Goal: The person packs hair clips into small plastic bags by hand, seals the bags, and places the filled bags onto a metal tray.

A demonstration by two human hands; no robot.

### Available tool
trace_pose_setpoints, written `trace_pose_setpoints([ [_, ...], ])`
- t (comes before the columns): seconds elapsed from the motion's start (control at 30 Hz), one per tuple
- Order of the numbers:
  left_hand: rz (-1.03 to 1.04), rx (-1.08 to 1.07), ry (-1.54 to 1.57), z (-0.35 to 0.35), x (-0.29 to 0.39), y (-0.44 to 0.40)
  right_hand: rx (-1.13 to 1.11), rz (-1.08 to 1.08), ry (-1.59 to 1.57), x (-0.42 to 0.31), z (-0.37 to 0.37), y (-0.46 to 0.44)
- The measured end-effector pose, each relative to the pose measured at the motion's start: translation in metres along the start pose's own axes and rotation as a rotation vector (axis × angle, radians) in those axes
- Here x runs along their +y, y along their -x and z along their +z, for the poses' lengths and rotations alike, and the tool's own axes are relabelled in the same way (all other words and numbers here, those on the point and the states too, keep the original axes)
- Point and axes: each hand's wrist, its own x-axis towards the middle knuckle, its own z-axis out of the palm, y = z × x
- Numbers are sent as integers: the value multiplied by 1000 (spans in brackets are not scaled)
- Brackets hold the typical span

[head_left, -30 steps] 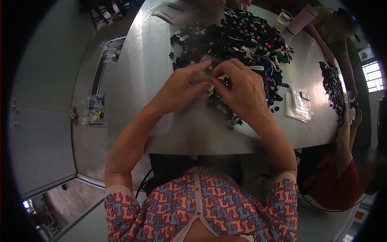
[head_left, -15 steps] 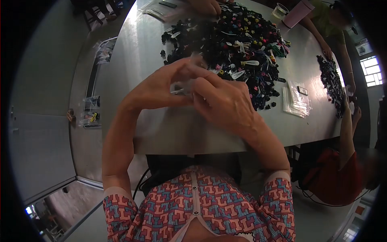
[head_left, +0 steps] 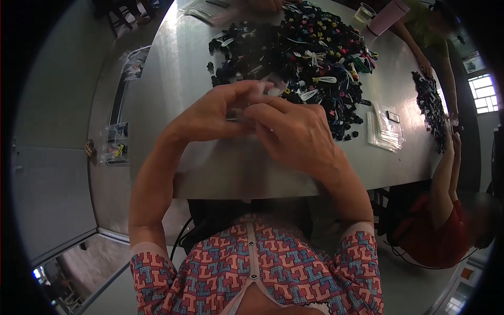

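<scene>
My left hand curls its thumb and fingers around a small transparent plastic bag, which is partly hidden and blurred. From the other side, my right hand pinches at the same bag, fingertips bent inward between the two hands. A thin pale piece shows between my palms, too blurred to name. Both hands are above the metal table, at the near edge of a large pile of hair clips and hair ties, mostly black with white, yellow, pink and red pieces.
Flat plastic bags lie stacked to the right, with more bags at the far left. A pink tumbler and a transparent cup stand at the back. Co-workers sit around the table; a second dark pile lies at the right.
My hands stay together on the bag, and the right fingers have shifted slightly. Its transparent film now shows more above my fingertips. The red-sleeved co-worker's arms have moved.
</scene>
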Motion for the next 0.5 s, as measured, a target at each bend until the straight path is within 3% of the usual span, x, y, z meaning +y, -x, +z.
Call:
trace_pose_setpoints([
  [0.27, 171, -36, -17, -5, -12, -1, -16, -15, -39, -9, -13, -3],
  [0.4, 91, -69, 107, 1, -12, -3, -30, -15, -33, -10, -17, -2],
  [0.5, 102, -18, -47, 3, -9, -3, -50, -11, -29, -7, -20, 0],
])
